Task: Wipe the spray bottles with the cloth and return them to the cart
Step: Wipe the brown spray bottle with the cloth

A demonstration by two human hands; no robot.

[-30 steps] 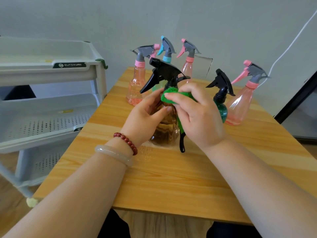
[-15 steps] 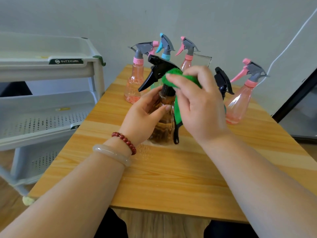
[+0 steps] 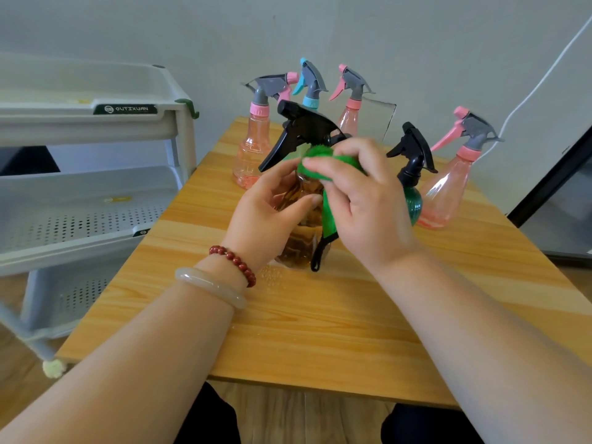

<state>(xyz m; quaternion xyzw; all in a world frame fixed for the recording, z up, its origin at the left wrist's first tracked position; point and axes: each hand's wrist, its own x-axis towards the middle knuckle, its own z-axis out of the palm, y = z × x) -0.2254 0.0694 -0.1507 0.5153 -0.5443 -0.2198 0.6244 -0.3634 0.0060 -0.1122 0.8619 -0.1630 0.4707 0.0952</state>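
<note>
Brown bottle (image 3: 298,248) stands upright on the table (image 3: 320,331), near its middle, with its black trigger head (image 3: 304,129) pointing left. The left hand (image 3: 266,219) grips the body from the left, thumb and fingers curled round it. The right hand (image 3: 368,203) pinches a green cloth (image 3: 328,213) against the bottle's neck, just under the trigger head. A strip of the cloth hangs down the bottle's right side, ending in a dark loop close to the tabletop. The brown plastic is see-through, but whether it holds liquid cannot be told. Small droplets (image 3: 272,278) lie on the wood just in front of its base.

Behind it stand five more bottles: a pink one (image 3: 253,152) at the left, a blue-collared one (image 3: 309,91) mostly hidden by the black head, a pink one (image 3: 349,116) at the back, a green one (image 3: 413,203) with a black head just right of the right hand, and a pink one (image 3: 448,187) at the far right. The pink ones look clear inside.

A grey cart (image 3: 96,123) with perforated shelves stands left of the table.
</note>
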